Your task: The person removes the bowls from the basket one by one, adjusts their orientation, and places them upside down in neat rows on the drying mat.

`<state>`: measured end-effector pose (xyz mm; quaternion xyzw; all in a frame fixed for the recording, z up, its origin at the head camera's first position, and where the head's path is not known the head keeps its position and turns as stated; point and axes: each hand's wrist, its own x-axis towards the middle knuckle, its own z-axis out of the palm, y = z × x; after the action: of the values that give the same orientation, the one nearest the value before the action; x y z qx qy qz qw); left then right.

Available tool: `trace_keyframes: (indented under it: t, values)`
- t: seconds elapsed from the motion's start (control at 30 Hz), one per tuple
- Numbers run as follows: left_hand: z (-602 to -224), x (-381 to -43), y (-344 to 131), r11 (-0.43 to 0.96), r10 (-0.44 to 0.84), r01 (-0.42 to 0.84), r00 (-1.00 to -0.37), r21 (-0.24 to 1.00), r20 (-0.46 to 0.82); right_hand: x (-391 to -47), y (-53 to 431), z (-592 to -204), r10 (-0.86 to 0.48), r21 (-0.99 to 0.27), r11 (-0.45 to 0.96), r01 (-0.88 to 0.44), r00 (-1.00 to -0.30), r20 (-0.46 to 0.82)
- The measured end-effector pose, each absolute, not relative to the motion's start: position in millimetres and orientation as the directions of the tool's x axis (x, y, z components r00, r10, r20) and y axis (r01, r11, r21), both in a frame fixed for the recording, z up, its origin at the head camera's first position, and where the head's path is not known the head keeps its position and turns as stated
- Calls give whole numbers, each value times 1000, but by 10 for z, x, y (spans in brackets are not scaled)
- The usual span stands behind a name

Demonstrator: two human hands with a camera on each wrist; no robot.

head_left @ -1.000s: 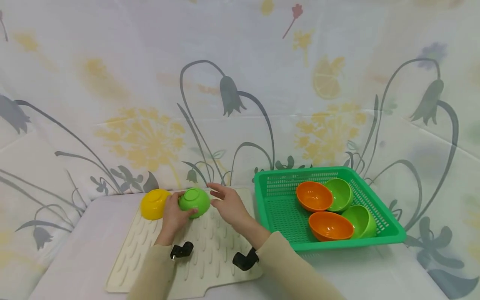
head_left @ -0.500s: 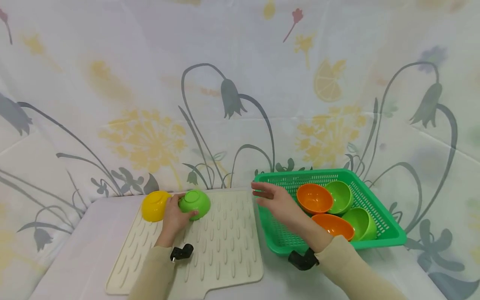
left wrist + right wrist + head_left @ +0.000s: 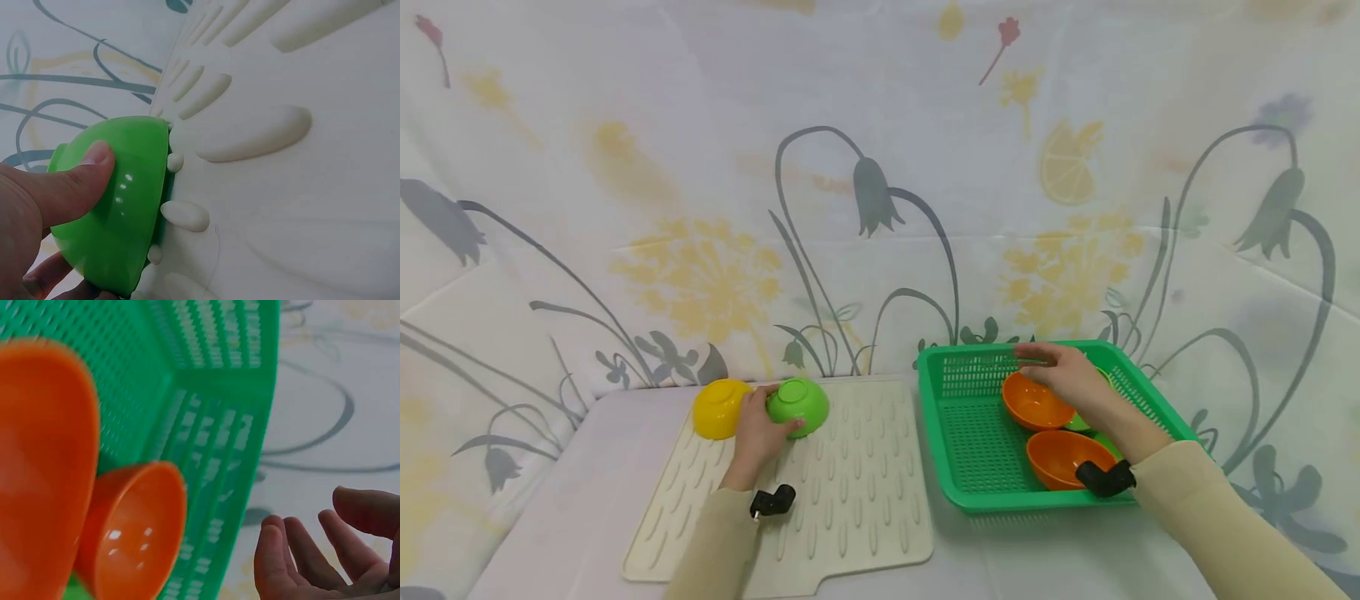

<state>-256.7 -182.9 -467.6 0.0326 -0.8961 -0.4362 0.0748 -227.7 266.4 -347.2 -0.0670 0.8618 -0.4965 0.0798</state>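
My left hand holds an upside-down green bowl at the back of the ribbed cream mat. In the left wrist view the thumb lies across the bowl's side, other fingers reach under it, and the rim sits against the mat's raised ribs. A yellow bowl, also upside down, stands just left of that hand. Over the green basket my right hand hovers with nothing in it, its fingers loosely extended above an orange bowl. A second orange bowl lies nearer the basket's front.
Behind the orange bowls, two green bowls show only in part, covered by the right hand and forearm. The basket stands right of the mat on a white cloth. A flower-printed curtain hangs right behind both.
My right hand has left the green bowl and swung right, across the mat, to a spot over the basket. My left hand stays on the bowl.
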Motion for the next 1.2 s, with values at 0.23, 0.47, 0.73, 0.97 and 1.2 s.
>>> trace_keyframes:
  t: [0.23, 0.47, 0.73, 0.97, 1.2]
  values:
    - [-4685, -2586, -1825, 618, -130, 8, -985, 786, 113, -2390, 3000, -3610, -127, -823, 569, -4, -988, -83]
    - [-4696, -2582, -1823, 608, -135, 18, -983, 794, 125, -2511, 3238, -3702, -102, -802, 596, 38, -987, -123]
    - [-4683, -2559, -1809, 604, -139, 13, -983, 797, 121, -2600, 3397, -3795, -150, -779, 609, 149, -943, -298]
    - [-4679, -2555, -1812, 605, -144, 0, -983, 796, 110, -2669, 3430, -3852, -134, -778, 579, 245, -912, -387]
    - [-4695, -2563, -1817, 614, -138, -10, -986, 789, 95, -2679, 3438, -3889, -106, -784, 563, 260, -918, -381]
